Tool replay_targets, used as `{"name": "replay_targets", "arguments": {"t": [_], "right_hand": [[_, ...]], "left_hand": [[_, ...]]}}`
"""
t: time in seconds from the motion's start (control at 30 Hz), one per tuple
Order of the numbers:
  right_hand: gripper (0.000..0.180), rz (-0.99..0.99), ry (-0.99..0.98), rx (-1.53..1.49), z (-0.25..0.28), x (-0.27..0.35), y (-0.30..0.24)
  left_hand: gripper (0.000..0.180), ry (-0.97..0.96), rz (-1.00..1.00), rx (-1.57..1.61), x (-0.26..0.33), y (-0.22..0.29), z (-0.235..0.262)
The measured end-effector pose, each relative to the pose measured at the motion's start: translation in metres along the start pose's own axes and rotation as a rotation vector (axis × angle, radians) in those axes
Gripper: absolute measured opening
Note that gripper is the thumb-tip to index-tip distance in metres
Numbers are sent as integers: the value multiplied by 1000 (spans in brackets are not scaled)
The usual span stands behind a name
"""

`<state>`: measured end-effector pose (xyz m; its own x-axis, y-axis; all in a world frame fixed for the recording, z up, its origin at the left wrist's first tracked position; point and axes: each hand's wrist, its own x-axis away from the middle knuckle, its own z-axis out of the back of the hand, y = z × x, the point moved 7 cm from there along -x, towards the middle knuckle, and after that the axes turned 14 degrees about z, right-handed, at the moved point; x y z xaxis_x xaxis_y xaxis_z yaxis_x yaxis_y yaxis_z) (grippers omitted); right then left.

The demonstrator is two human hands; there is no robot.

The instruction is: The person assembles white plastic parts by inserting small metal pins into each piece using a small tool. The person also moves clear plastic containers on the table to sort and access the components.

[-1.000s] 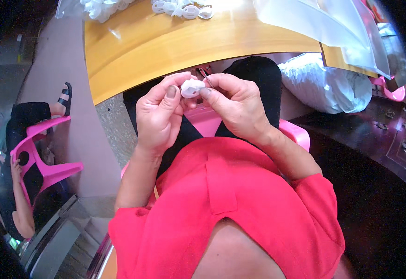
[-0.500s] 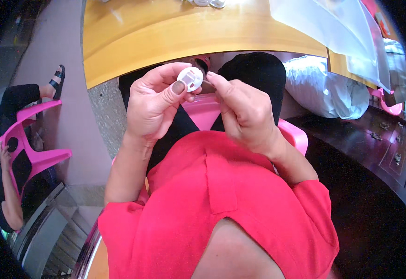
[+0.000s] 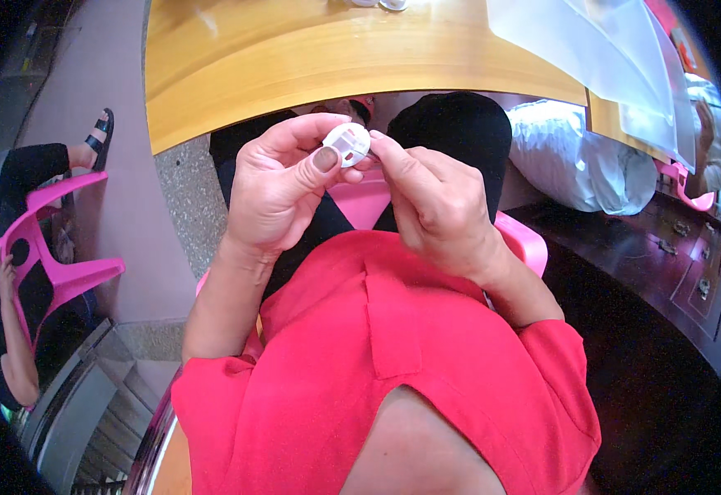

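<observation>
White plastic disc (image 3: 348,142), small and round with a little slot cut in its face, is pinched right between both hands, just below the near edge of the desk. Left hand (image 3: 282,186) has its thumb pressed flat on the lower side of the disc, and the other fingers (image 3: 298,132) curl over the top of it, so that's a closed grip on the disc. Right hand (image 3: 434,206) comes in from the other side, fingertips narrowed to a point and touching the disc's right edge, holding it too as far as I can see.

Going outward from the disc: under it is a pink chair seat (image 3: 364,198) and a red shirt (image 3: 393,363) filling the bottom of the view. Above it runs the yellow wooden desk (image 3: 294,58), with clear plastic sheeting (image 3: 591,49) on its right end. Right of the disc sits a stuffed white bag (image 3: 579,161) by some dark wooden furniture (image 3: 657,256). Far left of the disc there's another pink chair (image 3: 55,247) with a person in black on it, sandalled foot (image 3: 99,142) out on the floor.
</observation>
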<state>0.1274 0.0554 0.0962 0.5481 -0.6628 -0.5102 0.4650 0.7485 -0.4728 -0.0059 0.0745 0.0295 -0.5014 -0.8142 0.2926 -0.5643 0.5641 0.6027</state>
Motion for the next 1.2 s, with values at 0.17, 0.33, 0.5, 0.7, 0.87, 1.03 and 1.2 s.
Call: {"name": "replay_targets", "arguments": {"t": [0.17, 0.33, 0.5, 0.7, 0.87, 1.03, 1.2], "right_hand": [[37, 16, 2, 0, -1, 0, 0], [36, -4, -23, 3, -1, -1, 2], [34, -67, 14, -115, 0, -1, 5], [27, -242, 65, -373, -2, 0, 15], [30, -286, 19, -358, -4, 6, 19], [41, -210, -105, -31, 5, 6, 10], [49, -127, -111, 135, 5, 4, 2]], "left_hand": [[31, 4, -4, -13, 1, 0, 1], [31, 2, -33, -18, 0, -1, 1], [31, 6, -54, -41, 1, 0, -1], [31, 0, -88, -88, 0, -3, 0], [31, 2, -56, -68, -2, -6, 1], [31, 63, 12, 50, -2, -6, -1], [31, 44, -3, -8, -2, -6, -1]]}}
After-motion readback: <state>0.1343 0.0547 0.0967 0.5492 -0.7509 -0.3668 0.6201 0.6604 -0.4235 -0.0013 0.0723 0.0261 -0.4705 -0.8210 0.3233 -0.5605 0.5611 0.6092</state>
